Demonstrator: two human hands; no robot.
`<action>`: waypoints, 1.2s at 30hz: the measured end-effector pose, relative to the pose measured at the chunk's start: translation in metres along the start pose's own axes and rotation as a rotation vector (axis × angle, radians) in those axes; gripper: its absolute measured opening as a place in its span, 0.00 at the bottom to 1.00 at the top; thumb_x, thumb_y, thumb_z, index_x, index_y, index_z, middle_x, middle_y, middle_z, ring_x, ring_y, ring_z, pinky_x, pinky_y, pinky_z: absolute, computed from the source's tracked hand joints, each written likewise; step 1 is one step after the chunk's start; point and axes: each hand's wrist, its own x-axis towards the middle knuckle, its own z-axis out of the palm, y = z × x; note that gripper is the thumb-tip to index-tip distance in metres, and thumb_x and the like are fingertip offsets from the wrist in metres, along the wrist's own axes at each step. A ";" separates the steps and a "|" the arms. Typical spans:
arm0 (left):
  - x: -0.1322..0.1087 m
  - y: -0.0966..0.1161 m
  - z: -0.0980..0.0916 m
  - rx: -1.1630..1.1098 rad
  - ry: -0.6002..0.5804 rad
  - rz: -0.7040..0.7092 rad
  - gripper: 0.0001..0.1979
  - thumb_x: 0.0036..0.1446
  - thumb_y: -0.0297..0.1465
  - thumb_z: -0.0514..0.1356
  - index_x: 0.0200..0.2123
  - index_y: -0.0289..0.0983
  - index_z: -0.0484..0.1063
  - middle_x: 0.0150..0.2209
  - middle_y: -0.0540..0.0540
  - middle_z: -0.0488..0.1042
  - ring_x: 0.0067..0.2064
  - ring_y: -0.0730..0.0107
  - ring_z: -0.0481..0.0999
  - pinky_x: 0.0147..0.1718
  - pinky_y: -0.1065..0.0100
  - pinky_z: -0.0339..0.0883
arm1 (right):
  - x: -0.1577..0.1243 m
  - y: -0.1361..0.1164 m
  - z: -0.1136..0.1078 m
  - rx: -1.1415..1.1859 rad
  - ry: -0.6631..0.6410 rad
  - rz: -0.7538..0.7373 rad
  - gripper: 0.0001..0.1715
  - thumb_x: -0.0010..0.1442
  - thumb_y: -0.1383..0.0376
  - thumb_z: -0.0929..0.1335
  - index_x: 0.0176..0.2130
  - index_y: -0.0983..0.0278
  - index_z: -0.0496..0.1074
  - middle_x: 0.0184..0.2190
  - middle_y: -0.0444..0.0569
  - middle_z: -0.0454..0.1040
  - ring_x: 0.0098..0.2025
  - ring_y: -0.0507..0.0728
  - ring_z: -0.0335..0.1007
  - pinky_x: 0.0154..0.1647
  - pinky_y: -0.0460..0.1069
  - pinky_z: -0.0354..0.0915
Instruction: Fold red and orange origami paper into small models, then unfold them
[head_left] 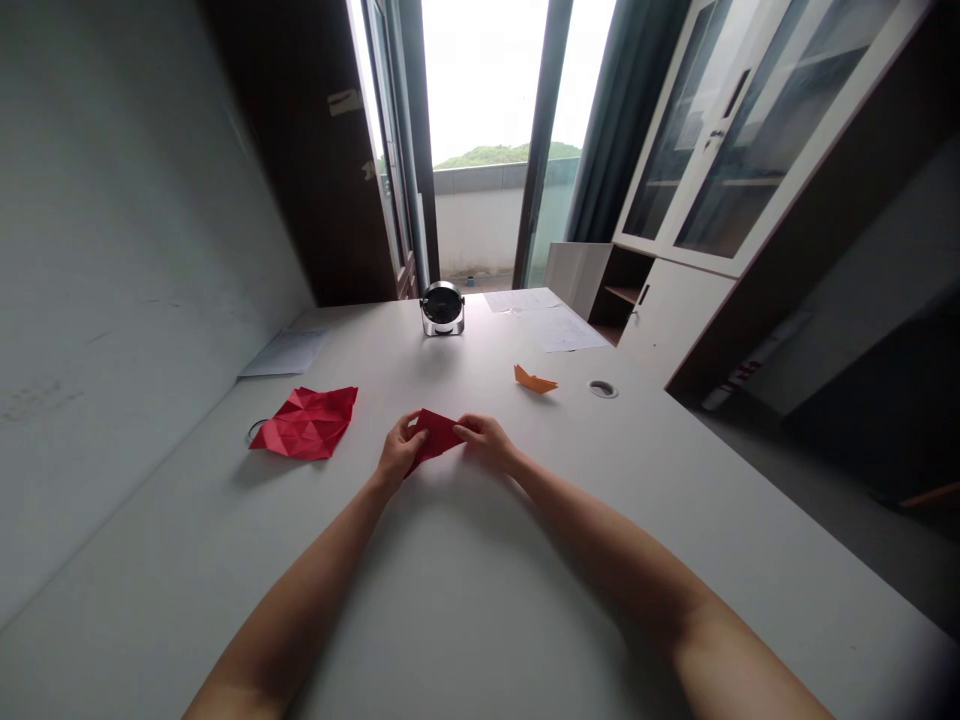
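A small folded piece of red paper (436, 433) lies on the white table (480, 580) between my two hands. My left hand (399, 452) pinches its left edge, fingers closed on the paper. My right hand (486, 440) presses its fingertips on the right edge of the same piece. Both forearms reach in from the near edge of the table.
A creased red paper sheet (307, 422) lies flat to the left, over a dark ring. A small orange folded paper (534, 380) sits to the right, near a round cable hole (602, 389). A small desk fan (442, 308) and white sheets (547, 320) stand farther back. A wall runs along the left.
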 end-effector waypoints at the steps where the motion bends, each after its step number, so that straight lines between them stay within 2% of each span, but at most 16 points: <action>1: 0.000 0.001 0.000 -0.003 -0.002 -0.011 0.34 0.51 0.40 0.70 0.60 0.38 0.65 0.44 0.41 0.79 0.40 0.59 0.80 0.39 0.57 0.77 | 0.000 -0.001 0.000 0.005 -0.004 -0.006 0.20 0.59 0.50 0.68 0.33 0.64 0.74 0.26 0.44 0.72 0.29 0.53 0.64 0.32 0.47 0.60; 3: 0.000 0.002 -0.001 0.009 -0.013 -0.028 0.32 0.52 0.41 0.69 0.58 0.37 0.67 0.44 0.40 0.79 0.40 0.60 0.80 0.38 0.60 0.77 | -0.001 -0.001 0.001 0.009 -0.016 -0.024 0.20 0.59 0.50 0.68 0.32 0.64 0.74 0.26 0.44 0.73 0.29 0.53 0.64 0.32 0.47 0.60; 7: -0.003 0.005 -0.001 0.060 -0.047 -0.058 0.23 0.53 0.43 0.68 0.46 0.32 0.74 0.40 0.39 0.80 0.37 0.61 0.80 0.35 0.63 0.76 | -0.002 -0.001 0.002 -0.003 -0.066 -0.031 0.20 0.60 0.50 0.67 0.31 0.64 0.72 0.24 0.44 0.71 0.28 0.52 0.62 0.30 0.47 0.58; 13: -0.006 0.008 0.000 0.061 -0.053 -0.085 0.20 0.54 0.45 0.67 0.41 0.34 0.74 0.34 0.44 0.79 0.32 0.64 0.78 0.30 0.65 0.75 | -0.003 -0.002 0.000 -0.072 -0.098 0.003 0.21 0.59 0.49 0.67 0.29 0.64 0.70 0.22 0.41 0.67 0.26 0.51 0.58 0.28 0.46 0.55; 16: -0.006 0.008 -0.001 0.102 -0.033 -0.035 0.18 0.54 0.46 0.66 0.34 0.35 0.73 0.28 0.48 0.76 0.27 0.71 0.74 0.25 0.71 0.69 | -0.002 -0.003 0.000 -0.116 -0.138 -0.009 0.21 0.59 0.49 0.67 0.30 0.65 0.71 0.23 0.41 0.68 0.27 0.51 0.59 0.29 0.46 0.55; 19: -0.004 0.006 -0.004 0.166 0.023 0.037 0.18 0.54 0.46 0.65 0.31 0.35 0.73 0.27 0.49 0.74 0.26 0.74 0.71 0.23 0.74 0.65 | -0.003 -0.003 0.001 -0.113 -0.129 -0.016 0.22 0.60 0.49 0.66 0.28 0.64 0.70 0.22 0.41 0.66 0.27 0.51 0.58 0.29 0.46 0.54; 24: -0.002 0.001 -0.008 0.289 0.093 0.078 0.20 0.56 0.48 0.62 0.29 0.36 0.74 0.26 0.49 0.74 0.26 0.71 0.70 0.23 0.72 0.62 | -0.001 0.005 0.005 -0.100 -0.041 0.004 0.23 0.62 0.49 0.64 0.26 0.63 0.68 0.20 0.40 0.63 0.25 0.50 0.55 0.27 0.46 0.52; 28: 0.001 -0.001 -0.011 0.358 0.136 0.090 0.21 0.57 0.49 0.60 0.26 0.37 0.74 0.24 0.48 0.73 0.27 0.69 0.70 0.24 0.71 0.60 | 0.005 0.016 0.003 -0.156 0.095 -0.017 0.23 0.60 0.48 0.65 0.25 0.63 0.69 0.21 0.41 0.65 0.26 0.52 0.58 0.28 0.46 0.54; 33: 0.004 -0.002 -0.012 0.411 0.137 0.169 0.16 0.56 0.45 0.62 0.30 0.37 0.77 0.29 0.47 0.76 0.31 0.68 0.72 0.31 0.70 0.64 | 0.009 0.024 -0.004 -0.182 0.257 -0.024 0.23 0.60 0.47 0.64 0.28 0.62 0.72 0.23 0.44 0.69 0.27 0.54 0.61 0.31 0.47 0.57; 36: 0.004 -0.004 -0.014 0.438 0.165 0.169 0.16 0.57 0.45 0.61 0.31 0.37 0.77 0.26 0.48 0.74 0.28 0.70 0.70 0.27 0.71 0.62 | 0.009 0.026 -0.008 -0.216 0.342 -0.008 0.23 0.61 0.47 0.64 0.28 0.62 0.71 0.23 0.44 0.68 0.27 0.54 0.60 0.31 0.48 0.57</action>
